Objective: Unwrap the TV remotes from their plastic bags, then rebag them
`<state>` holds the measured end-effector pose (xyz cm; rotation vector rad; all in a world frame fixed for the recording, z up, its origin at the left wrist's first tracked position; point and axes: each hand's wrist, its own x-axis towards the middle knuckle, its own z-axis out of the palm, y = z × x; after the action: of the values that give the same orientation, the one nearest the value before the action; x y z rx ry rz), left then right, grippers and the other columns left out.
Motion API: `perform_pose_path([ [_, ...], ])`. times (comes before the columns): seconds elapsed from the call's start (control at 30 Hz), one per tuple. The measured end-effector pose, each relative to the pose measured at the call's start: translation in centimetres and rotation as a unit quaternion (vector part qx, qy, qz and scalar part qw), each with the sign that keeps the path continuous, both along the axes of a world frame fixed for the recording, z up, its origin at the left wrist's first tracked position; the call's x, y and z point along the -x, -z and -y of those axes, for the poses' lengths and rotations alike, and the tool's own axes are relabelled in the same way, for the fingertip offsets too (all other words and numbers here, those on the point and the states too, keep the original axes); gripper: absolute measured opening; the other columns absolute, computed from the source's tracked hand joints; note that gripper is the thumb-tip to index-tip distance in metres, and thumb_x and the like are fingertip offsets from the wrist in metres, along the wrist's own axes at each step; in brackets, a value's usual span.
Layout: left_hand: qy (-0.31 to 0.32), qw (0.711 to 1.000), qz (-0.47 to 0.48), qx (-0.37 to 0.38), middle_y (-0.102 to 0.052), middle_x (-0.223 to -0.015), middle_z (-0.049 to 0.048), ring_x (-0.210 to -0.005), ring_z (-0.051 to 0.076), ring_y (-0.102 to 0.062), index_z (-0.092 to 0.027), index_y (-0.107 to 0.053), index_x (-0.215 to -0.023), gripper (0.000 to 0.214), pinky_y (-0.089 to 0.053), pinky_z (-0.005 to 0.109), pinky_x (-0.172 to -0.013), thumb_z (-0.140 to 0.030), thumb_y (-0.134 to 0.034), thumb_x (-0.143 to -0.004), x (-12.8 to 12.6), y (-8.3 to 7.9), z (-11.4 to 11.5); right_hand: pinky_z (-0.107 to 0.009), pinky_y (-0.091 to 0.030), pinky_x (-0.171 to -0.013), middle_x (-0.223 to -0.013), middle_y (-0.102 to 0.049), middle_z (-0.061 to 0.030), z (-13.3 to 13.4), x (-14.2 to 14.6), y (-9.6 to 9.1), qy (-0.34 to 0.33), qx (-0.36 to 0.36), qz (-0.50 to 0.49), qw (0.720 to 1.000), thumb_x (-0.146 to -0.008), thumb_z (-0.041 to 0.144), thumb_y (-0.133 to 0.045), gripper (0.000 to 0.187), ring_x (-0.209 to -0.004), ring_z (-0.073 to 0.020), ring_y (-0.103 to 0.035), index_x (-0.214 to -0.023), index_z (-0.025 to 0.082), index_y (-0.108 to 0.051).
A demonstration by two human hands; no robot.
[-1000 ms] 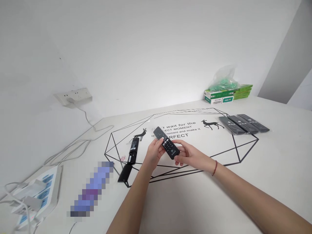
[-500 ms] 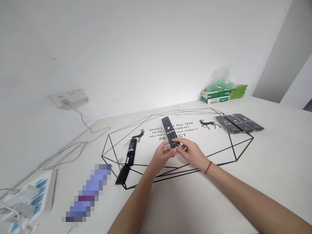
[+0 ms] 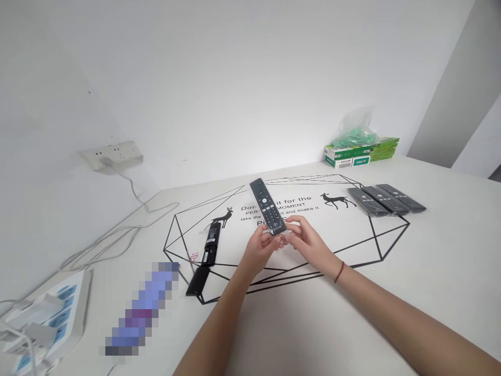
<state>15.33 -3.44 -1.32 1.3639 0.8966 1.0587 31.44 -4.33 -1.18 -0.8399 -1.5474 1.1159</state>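
Note:
A black remote control (image 3: 266, 204) in a clear plastic sleeve is held up over the table, buttons toward me and top tilted left. My left hand (image 3: 258, 249) is closed around its lower end. Close beside that end, my right hand (image 3: 309, 243) has its fingers bent and appears to pinch the clear plastic; its fingertips are partly hidden. To the left, another remote (image 3: 212, 243) lies face down with its battery compartment exposed. Its battery cover (image 3: 198, 282) rests just below it.
Three wrapped remotes (image 3: 385, 199) lie side by side at the right. Green and white boxes (image 3: 347, 152) with a plastic bag (image 3: 355, 133) on top stand against the wall. On the left are a power strip (image 3: 72, 318), cables (image 3: 117, 240) and a blurred bluish item (image 3: 146, 308).
The remote's top has swung left and slightly up. My right fingers have moved off its button face to the plastic at its lower right. My left hand keeps its hold.

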Motion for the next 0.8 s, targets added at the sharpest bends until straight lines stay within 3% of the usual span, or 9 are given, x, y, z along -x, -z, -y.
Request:
perform_pose_path([
  [0.1,0.007,1.0,-0.002,-0.017,-0.065,-0.077,0.0019,-0.071,0.014,-0.058,-0.018,-0.051,-0.092,0.027,-0.044,0.029,-0.071,-0.035,-0.066,-0.078,-0.1,0.1,-0.1,-0.034,-0.051,-0.074,-0.094,-0.07,-0.0061,-0.4,-0.1,0.0,-0.008,0.05,-0.006,0.999,-0.083,0.039,-0.057,0.03,-0.078,-0.0181,-0.067,-0.106,0.019,-0.053],
  [0.27,-0.002,0.999,-0.038,-0.039,-0.063,-0.074,0.0019,-0.07,0.015,-0.058,-0.018,-0.053,-0.083,0.021,-0.045,0.029,-0.069,-0.035,-0.063,-0.079,-0.2,0.2,0.0,-0.034,-0.05,-0.072,-0.082,-0.072,-0.0056,-0.7,-0.3,0.2,0.01,0.041,0.036,0.998,-0.08,0.04,-0.06,0.029,-0.076,-0.0205,-0.066,-0.095,0.016,-0.065],
  [0.4,-0.009,0.996,-0.067,-0.056,-0.062,-0.073,0.0016,-0.07,0.015,-0.057,-0.018,-0.053,-0.08,0.017,-0.044,0.028,-0.068,-0.034,-0.06,-0.081,0.0,-0.1,0.1,-0.03,-0.048,-0.065,-0.079,-0.071,-0.0037,-0.6,-0.4,0.2,0.054,-0.02,0.1,0.993,-0.083,0.039,-0.058,0.025,-0.073,-0.0191,-0.062,-0.091,0.018,-0.068],
  [0.53,-0.037,0.981,-0.148,-0.116,-0.063,-0.075,0.0014,-0.073,0.016,-0.057,-0.019,-0.057,-0.077,0.013,-0.042,0.028,-0.07,-0.031,-0.058,-0.082,0.4,-0.9,0.4,-0.027,-0.042,-0.056,-0.066,-0.063,-0.0001,-0.3,-0.5,-0.2,0.101,-0.109,0.19,0.97,-0.086,0.036,-0.054,0.021,-0.061,-0.0155,-0.054,-0.08,0.021,-0.067],
  [0.8,-0.11,0.942,-0.227,-0.222,-0.063,-0.07,0.0024,-0.067,0.018,-0.054,-0.022,-0.066,-0.074,0.011,-0.041,0.028,-0.064,-0.028,-0.06,-0.08,0.7,-1.8,0.9,-0.028,-0.044,-0.06,-0.072,-0.064,-0.0032,0.0,-0.7,-0.4,0.142,-0.22,0.255,0.931,-0.09,0.036,-0.05,0.021,-0.064,-0.0167,-0.056,-0.086,0.021,-0.064],
])
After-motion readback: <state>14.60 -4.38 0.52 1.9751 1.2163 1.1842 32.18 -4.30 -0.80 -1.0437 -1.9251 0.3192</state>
